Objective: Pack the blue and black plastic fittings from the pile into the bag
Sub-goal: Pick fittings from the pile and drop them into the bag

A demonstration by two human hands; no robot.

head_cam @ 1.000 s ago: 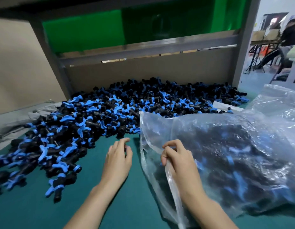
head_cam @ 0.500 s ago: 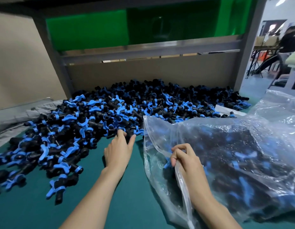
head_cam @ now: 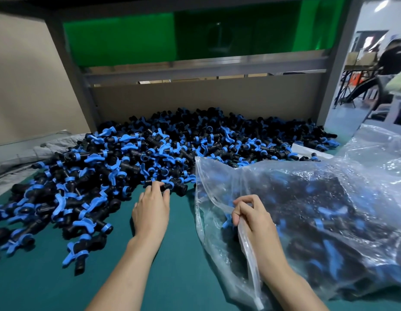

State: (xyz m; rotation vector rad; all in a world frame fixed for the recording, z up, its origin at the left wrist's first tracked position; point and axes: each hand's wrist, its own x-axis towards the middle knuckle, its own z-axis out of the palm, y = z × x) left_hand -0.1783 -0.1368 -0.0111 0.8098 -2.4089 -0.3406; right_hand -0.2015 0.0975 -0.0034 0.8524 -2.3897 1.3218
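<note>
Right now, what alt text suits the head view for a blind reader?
A left hand pinches a fitting at the edge of a blue and black pile on a green table; the right hand pinches a clear, part-filled bag.

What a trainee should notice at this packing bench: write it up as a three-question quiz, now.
1. True or false: the bag is empty.
2. Fill in (near/far): the left hand has its fingertips at the ___ edge of the pile.
3. Multiple choice: what pinches the bag's open edge? A. the right hand B. the left hand C. nothing

Key: 1 false; 2 near; 3 A.
</note>
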